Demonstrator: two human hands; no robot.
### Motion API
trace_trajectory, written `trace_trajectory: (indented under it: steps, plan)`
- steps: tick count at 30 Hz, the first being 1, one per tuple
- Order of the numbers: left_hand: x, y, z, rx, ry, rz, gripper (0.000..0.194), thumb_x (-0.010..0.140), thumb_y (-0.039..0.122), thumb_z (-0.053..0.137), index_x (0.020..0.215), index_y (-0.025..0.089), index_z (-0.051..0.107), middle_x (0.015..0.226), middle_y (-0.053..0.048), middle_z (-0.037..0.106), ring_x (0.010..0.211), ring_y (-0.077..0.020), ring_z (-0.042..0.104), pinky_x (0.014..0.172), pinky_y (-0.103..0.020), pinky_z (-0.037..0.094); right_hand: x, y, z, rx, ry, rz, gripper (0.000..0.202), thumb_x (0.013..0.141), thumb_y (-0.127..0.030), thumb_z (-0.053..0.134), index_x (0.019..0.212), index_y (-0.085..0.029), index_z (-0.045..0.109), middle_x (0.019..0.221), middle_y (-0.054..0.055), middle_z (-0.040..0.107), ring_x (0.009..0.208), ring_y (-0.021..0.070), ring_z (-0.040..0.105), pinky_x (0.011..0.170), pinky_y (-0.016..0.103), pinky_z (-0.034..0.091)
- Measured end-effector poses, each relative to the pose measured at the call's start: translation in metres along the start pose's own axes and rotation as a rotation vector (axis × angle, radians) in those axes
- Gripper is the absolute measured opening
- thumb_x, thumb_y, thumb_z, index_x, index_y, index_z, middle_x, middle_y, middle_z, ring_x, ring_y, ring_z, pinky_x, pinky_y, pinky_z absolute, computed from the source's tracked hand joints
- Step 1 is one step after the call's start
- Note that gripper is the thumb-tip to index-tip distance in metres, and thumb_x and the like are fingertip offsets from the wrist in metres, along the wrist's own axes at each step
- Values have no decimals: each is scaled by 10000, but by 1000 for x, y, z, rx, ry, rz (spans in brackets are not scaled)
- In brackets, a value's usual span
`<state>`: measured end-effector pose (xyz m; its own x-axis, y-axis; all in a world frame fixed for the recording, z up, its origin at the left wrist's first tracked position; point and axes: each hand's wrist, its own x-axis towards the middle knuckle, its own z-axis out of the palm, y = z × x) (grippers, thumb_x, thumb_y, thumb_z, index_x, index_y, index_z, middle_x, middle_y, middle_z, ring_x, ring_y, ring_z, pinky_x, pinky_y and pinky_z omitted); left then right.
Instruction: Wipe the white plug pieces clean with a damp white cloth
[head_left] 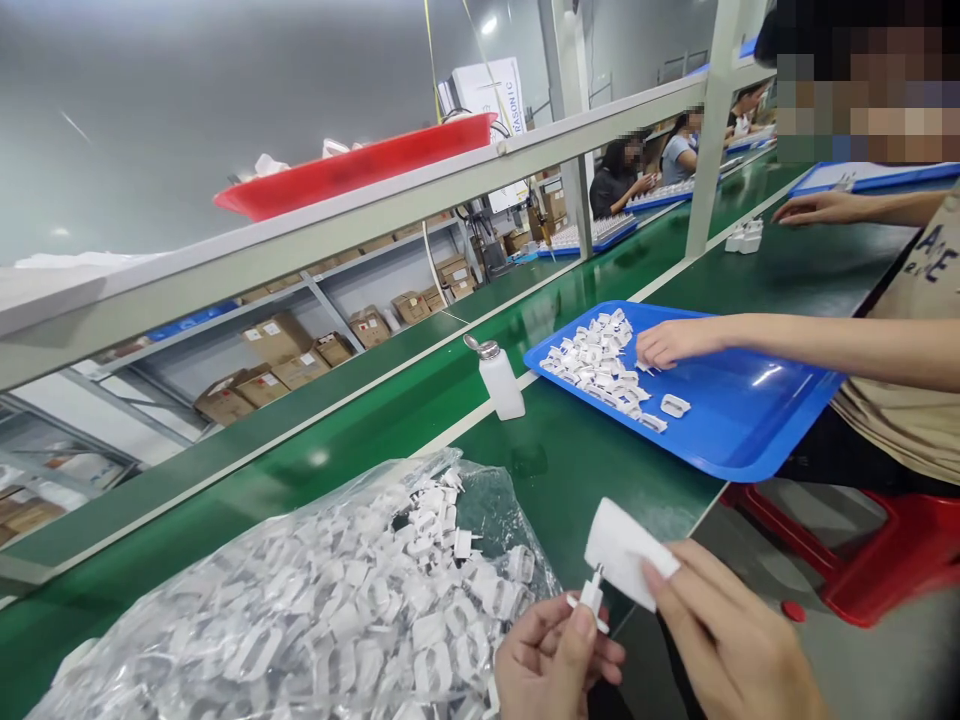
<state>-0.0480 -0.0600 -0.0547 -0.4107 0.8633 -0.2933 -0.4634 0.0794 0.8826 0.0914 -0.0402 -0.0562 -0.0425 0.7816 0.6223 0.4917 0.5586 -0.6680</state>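
My left hand pinches a small white plastic plug part between thumb and fingers, its metal pins pointing up. Close by on the right, my right hand is closed on the corner of a flat white wipe; I cannot tell whether it is cloth or paper. The wipe's lower left edge is beside the pins; whether they touch is unclear. To the left of my hands lies a large clear plastic bag full of similar white plug parts.
A white pump bottle stands on the green bench. Beyond, a co-worker's hand reaches into a blue tray of white parts. A red tray rests on the overhead shelf. A red stool stands at right.
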Motion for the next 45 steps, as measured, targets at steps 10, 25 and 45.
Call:
trace_trajectory:
  steps: [10, 25, 45]
  plan:
    - [35, -17, 5, 1013, -205, 675, 304, 996, 312, 528, 1228, 245, 711, 1068, -115, 736, 952, -273, 678, 815, -380, 537, -5, 45, -3, -17, 31, 558, 475, 1019, -520, 470, 651, -238, 362, 644, -43, 375, 548, 117, 406, 488, 250, 321]
    - [54, -23, -4, 1156, -198, 889, 289, 902, 173, 662, 1146, 281, 773, 888, -21, 780, 717, -165, 696, 696, -223, 563, 16, 54, 4, 163, -441, 228, 363, 1076, -270, 378, 949, -243, 718, 760, -8, 594, 670, 140, 566, 587, 282, 402]
    - [59, -27, -10, 1130, -224, 934, 257, 916, 187, 645, 1115, 262, 790, 966, -37, 793, 792, -173, 731, 756, -233, 581, 22, 76, 6, -12, -572, -256, 320, 987, -76, 447, 1264, -113, 603, 933, 33, 660, 746, 191, 527, 613, 355, 388]
